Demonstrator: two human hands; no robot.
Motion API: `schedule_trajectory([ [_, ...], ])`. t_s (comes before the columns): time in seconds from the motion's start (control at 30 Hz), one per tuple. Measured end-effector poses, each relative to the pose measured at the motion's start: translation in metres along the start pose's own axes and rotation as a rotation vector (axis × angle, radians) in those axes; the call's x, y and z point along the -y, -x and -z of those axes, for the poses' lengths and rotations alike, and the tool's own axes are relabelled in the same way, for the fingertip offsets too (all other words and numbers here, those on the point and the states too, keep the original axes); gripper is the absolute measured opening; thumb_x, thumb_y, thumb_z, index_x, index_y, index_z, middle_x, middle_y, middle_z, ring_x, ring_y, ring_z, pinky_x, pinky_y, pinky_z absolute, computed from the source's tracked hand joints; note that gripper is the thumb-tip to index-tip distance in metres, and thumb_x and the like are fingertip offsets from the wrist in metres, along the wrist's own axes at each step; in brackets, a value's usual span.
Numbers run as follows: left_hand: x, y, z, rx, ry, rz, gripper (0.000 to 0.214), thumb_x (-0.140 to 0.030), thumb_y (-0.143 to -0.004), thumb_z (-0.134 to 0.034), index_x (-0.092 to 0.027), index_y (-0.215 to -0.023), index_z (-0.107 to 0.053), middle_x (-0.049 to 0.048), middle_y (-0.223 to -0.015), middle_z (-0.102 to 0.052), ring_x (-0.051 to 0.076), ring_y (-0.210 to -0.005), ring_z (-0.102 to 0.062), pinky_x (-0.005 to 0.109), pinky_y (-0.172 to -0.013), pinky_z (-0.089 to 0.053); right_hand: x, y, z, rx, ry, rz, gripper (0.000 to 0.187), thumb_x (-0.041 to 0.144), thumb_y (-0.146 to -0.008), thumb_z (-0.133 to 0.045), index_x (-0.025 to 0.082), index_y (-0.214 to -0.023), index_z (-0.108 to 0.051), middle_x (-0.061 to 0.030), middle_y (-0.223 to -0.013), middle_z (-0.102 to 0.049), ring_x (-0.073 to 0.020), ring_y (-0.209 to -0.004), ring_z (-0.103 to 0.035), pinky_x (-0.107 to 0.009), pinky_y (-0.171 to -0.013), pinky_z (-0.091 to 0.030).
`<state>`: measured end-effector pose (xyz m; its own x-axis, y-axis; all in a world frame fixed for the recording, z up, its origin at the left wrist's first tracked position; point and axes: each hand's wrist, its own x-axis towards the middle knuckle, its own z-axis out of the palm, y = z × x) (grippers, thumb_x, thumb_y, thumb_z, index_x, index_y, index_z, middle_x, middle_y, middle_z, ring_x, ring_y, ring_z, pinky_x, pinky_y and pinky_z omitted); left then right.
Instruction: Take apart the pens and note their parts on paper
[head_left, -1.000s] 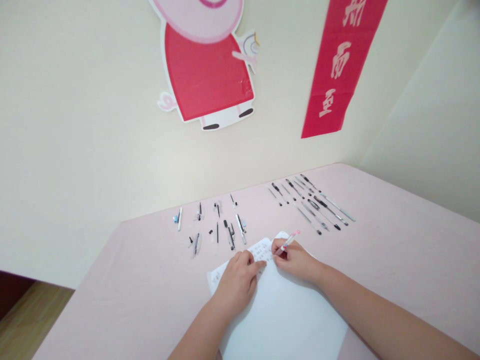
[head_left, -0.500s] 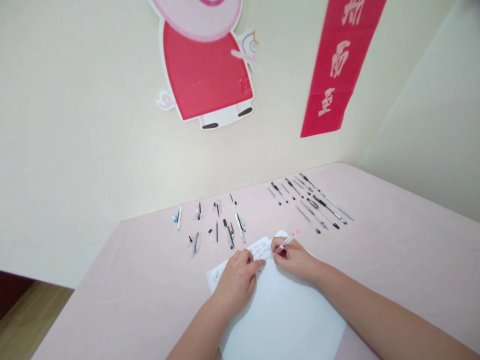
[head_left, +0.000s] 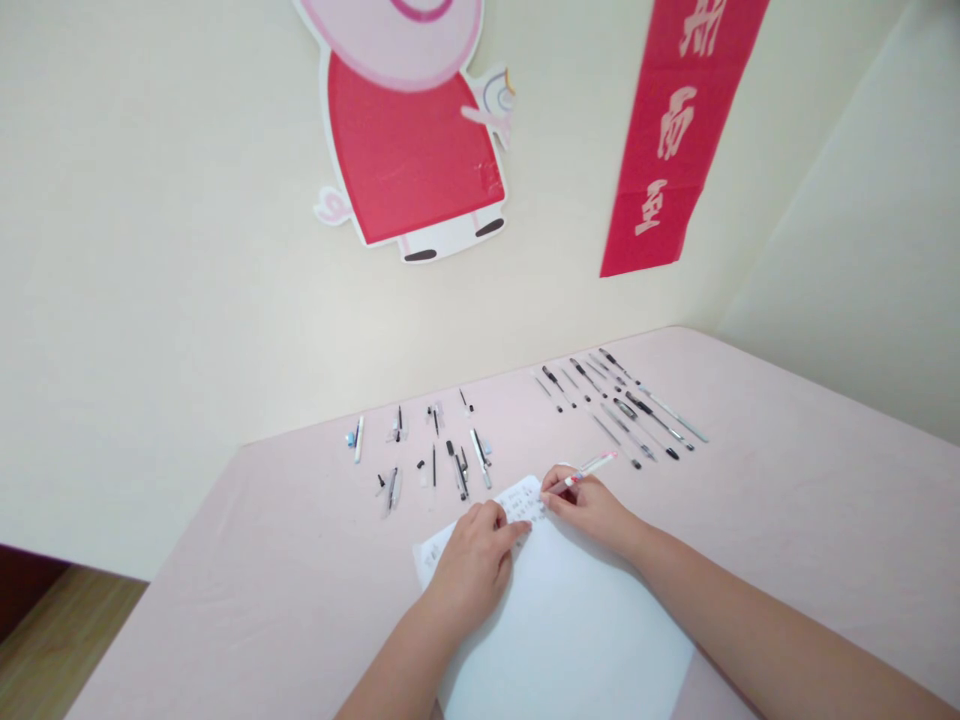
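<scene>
A white sheet of paper (head_left: pixel 570 620) with dark handwriting near its top lies on the pink-covered table. My left hand (head_left: pixel 474 560) rests on the sheet's left part, holding nothing, its thumb stretched to the right beside the writing. Shut on a white pen with a pink end (head_left: pixel 595 466), my right hand (head_left: pixel 581 508) stands at the top right of the page. The pen leans far over to the right, with its lower end near the writing. Whether the tip touches the paper I cannot tell.
Behind the sheet, to the left, lie several pens taken apart, with caps and refills (head_left: pixel 435 460). More pens and refills (head_left: pixel 626 400) lie in slanted rows at the back right. The wall carries a red cartoon cutout (head_left: pixel 412 150) and a red banner (head_left: pixel 667 150).
The pen in my right hand has tilted lower towards the right, and that hand has shifted slightly left. My left hand stays in place on the sheet.
</scene>
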<state>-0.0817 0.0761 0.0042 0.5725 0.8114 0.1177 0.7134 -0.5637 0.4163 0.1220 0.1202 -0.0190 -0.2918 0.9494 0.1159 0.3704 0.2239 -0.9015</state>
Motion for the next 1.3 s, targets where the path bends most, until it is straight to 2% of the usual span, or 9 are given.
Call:
schedule_trajectory([
  [0.2, -0.001, 0.000, 0.000, -0.017, -0.008, 0.002, 0.043, -0.005, -0.077, -0.042, -0.027, -0.112, -0.057, 0.0054, -0.092, -0.050, 0.020, -0.087, -0.046, 0.034, -0.079, -0.040, 0.009, 0.001, 0.002, -0.003, 0.011, 0.013, 0.011, 0.022, -0.077, -0.049, 0.018, -0.084, -0.057, -0.0011, -0.078, -0.059, -0.0149, -0.075, -0.053, -0.025, -0.066, -0.042],
  [0.33, -0.002, 0.000, 0.000, -0.031, -0.028, 0.004, 0.042, -0.006, -0.078, -0.043, -0.026, -0.111, -0.057, 0.0059, -0.093, -0.051, 0.020, -0.087, -0.047, 0.035, -0.079, -0.040, 0.013, 0.003, 0.001, 0.008, 0.039, 0.031, 0.013, 0.021, -0.079, -0.048, 0.018, -0.086, -0.059, -0.0027, -0.081, -0.063, -0.0153, -0.075, -0.057, -0.025, -0.066, -0.044],
  [0.5, -0.008, 0.002, 0.000, -0.045, 0.015, -0.022, 0.043, -0.005, -0.079, -0.040, -0.023, -0.117, -0.051, 0.0065, -0.097, -0.055, 0.020, -0.089, -0.049, 0.035, -0.079, -0.041, 0.008, 0.004, -0.004, -0.019, 0.164, 0.206, 0.021, 0.017, -0.079, -0.048, 0.018, -0.094, -0.062, -0.0055, -0.090, -0.066, -0.0166, -0.081, -0.060, -0.028, -0.075, -0.045],
  [0.6, -0.017, 0.004, 0.002, -0.081, 0.123, -0.053, 0.042, -0.011, -0.082, -0.042, -0.022, -0.122, -0.042, 0.0071, -0.102, -0.056, 0.020, -0.094, -0.049, 0.035, -0.084, -0.040, 0.005, 0.005, -0.004, -0.026, 0.230, 0.315, 0.027, 0.018, -0.079, -0.049, 0.018, -0.104, -0.061, -0.0056, -0.088, -0.066, -0.0173, -0.080, -0.060, -0.030, -0.076, -0.045],
  [0.73, -0.026, 0.008, 0.005, 0.035, 0.234, -0.148, 0.047, -0.034, -0.082, -0.054, -0.026, -0.125, -0.039, 0.0051, -0.104, -0.059, 0.019, -0.094, -0.052, 0.034, -0.085, -0.041, 0.004, 0.008, -0.002, 0.040, 0.245, 0.393, 0.042, 0.017, -0.076, -0.053, 0.019, -0.118, -0.053, -0.0044, -0.086, -0.065, -0.0169, -0.077, -0.058, -0.030, -0.072, -0.045],
  [0.83, -0.029, 0.008, 0.005, 0.111, 0.235, -0.179, 0.051, -0.044, -0.079, -0.056, -0.026, -0.125, -0.041, 0.0067, -0.109, -0.059, 0.021, -0.096, -0.053, 0.034, -0.085, -0.041, 0.007, 0.009, -0.003, 0.042, 0.281, 0.436, 0.048, 0.011, -0.076, -0.047, 0.020, -0.123, -0.049, -0.0061, -0.091, -0.064, -0.0170, -0.081, -0.057, -0.030, -0.074, -0.045],
  [1.03, -0.028, 0.006, 0.001, 0.137, 0.251, -0.171, 0.047, -0.045, -0.079, -0.055, -0.025, -0.121, -0.048, 0.0087, -0.113, -0.060, 0.022, -0.101, -0.053, 0.035, -0.088, -0.039, 0.009, 0.009, -0.007, 0.045, 0.372, 0.514, 0.055, 0.007, -0.076, -0.043, 0.020, -0.129, -0.042, -0.0077, -0.096, -0.064, -0.0180, -0.088, -0.056, -0.033, -0.079, -0.045],
  [1.3, -0.026, 0.005, -0.001, 0.104, 0.218, -0.153, 0.037, -0.040, -0.078, -0.058, -0.022, -0.110, -0.053, 0.0071, -0.102, -0.062, 0.021, -0.093, -0.055, 0.032, -0.082, -0.041, 0.009, 0.010, -0.006, 0.046, 0.381, 0.499, 0.054, 0.008, -0.078, -0.043, 0.020, -0.131, -0.040, -0.0074, -0.101, -0.063, -0.0178, -0.091, -0.056, -0.034, -0.082, -0.045],
])
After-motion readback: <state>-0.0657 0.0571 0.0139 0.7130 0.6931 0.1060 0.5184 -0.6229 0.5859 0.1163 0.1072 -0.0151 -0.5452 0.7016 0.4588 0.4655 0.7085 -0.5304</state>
